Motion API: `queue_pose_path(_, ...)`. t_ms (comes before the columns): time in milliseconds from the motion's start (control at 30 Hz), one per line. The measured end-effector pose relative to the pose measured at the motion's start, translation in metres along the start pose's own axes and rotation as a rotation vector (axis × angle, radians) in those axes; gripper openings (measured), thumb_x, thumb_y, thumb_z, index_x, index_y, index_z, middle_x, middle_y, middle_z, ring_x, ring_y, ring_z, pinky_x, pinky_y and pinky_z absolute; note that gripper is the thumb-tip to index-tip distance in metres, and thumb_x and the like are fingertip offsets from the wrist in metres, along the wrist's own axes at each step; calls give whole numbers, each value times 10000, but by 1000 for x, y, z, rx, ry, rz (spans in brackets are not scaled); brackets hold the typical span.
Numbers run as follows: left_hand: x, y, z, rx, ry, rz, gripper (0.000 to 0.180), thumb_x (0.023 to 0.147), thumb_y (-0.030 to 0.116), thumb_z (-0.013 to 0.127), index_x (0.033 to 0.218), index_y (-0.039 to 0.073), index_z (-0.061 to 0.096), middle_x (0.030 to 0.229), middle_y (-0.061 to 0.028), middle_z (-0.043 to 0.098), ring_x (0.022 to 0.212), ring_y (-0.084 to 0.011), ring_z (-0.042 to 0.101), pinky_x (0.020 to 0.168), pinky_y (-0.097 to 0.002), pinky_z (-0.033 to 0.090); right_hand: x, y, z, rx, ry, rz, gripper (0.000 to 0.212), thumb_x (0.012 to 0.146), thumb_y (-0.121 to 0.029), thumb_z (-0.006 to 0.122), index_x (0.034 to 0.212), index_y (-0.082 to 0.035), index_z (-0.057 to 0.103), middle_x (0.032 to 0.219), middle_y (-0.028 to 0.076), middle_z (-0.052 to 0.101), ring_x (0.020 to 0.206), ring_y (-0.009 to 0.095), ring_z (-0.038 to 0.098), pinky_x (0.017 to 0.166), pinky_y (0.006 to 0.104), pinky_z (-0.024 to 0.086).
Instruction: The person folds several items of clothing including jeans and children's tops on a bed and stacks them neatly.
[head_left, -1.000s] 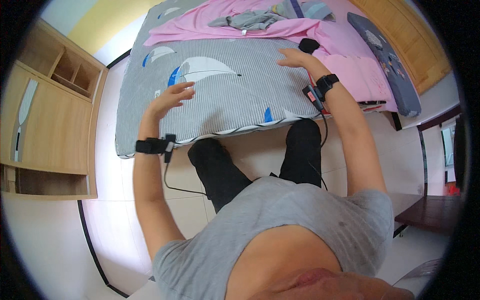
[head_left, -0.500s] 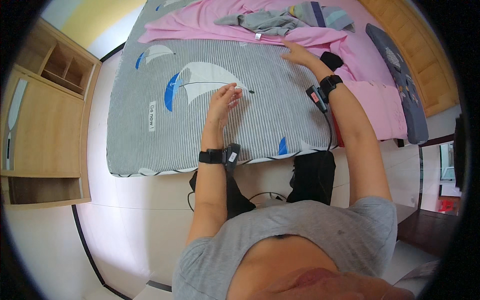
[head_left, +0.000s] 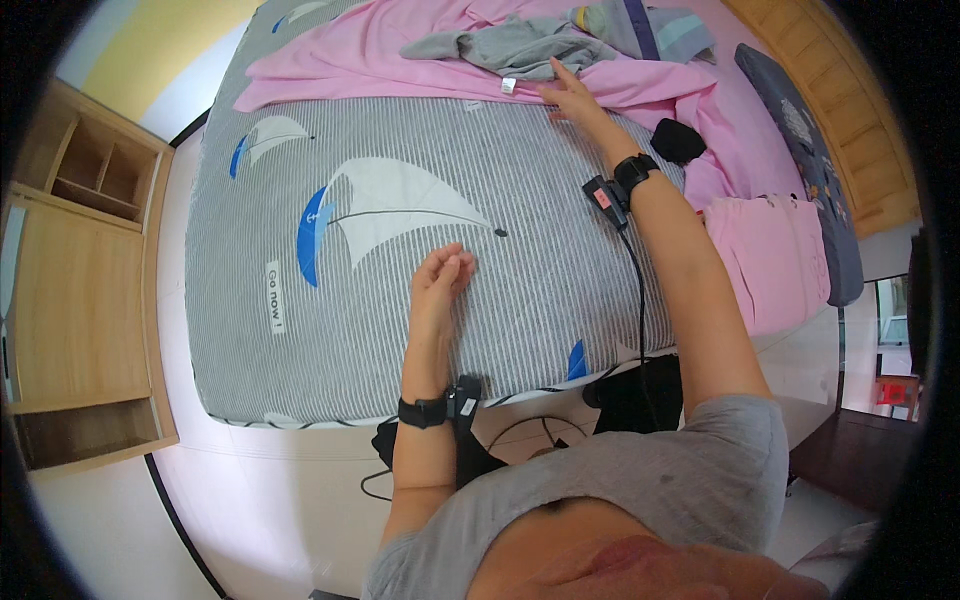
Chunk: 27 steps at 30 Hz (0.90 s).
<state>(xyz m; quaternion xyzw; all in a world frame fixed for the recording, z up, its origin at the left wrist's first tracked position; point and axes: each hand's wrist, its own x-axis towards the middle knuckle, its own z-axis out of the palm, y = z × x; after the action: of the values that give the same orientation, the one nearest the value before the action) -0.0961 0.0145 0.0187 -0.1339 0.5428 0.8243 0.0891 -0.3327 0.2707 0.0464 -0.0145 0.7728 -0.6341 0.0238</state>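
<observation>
My right hand (head_left: 578,105) reaches over the far part of the bed, its fingers spread and empty. Its fingertips are at the edge of a pink sheet (head_left: 330,75), beside a crumpled grey garment (head_left: 520,48); whether they touch is hard to tell. My left hand (head_left: 438,282) hovers over the striped mattress cover (head_left: 530,300), with loosely curled fingers and nothing visible in them. The cover has white and blue sailboat prints. A small black cloth item (head_left: 678,141) lies to the right of my right wrist.
Folded pink fabric (head_left: 770,260) lies at the bed's right edge, beside a dark grey pillow (head_left: 845,262) near the wooden headboard (head_left: 865,140). A striped garment (head_left: 640,30) rests at the far side. A wooden cabinet (head_left: 80,300) stands left. A cable (head_left: 640,290) hangs from my right wrist device.
The view has shifted, so the bed appears lower and further left. My right hand is closer to the grey garment. My left hand sits nearer the bed's front edge, its fingers a little more curled.
</observation>
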Motion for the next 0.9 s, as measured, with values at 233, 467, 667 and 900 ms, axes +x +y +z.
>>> queue_pose_path(233,-12,14,7,97,-25,27,247,863,145,483,1063,3,501,937,-70,584,840,-129,556,750,-250,441,29,14,-7,145,43,8,727,755,-236,624,1319,-66,198,1249,146,397,1039,191,440,692,290,431)
queue_pose_path(467,-20,21,7,80,-63,104,282,866,192,483,1082,9,495,932,-65,582,847,-130,548,760,-255,433,-39,-81,21,77,-65,-393,565,806,-224,575,1284,-89,305,1249,152,404,1153,206,383,893,333,360)
queue_pose_path(667,-30,26,8,-155,-21,79,480,879,371,425,1191,10,381,1022,-87,513,914,-169,510,750,-307,429,-184,-133,56,-317,-308,-586,563,779,-285,601,1243,-66,370,1214,183,441,1130,267,432,904,358,367)
queue_pose_path(900,-34,17,5,-193,-146,-83,499,869,395,422,1195,21,365,1073,-120,478,966,-208,478,772,-383,423,-260,-73,84,-373,-726,-256,682,690,-427,637,1156,29,436,1088,205,529,990,306,540,818,349,436)
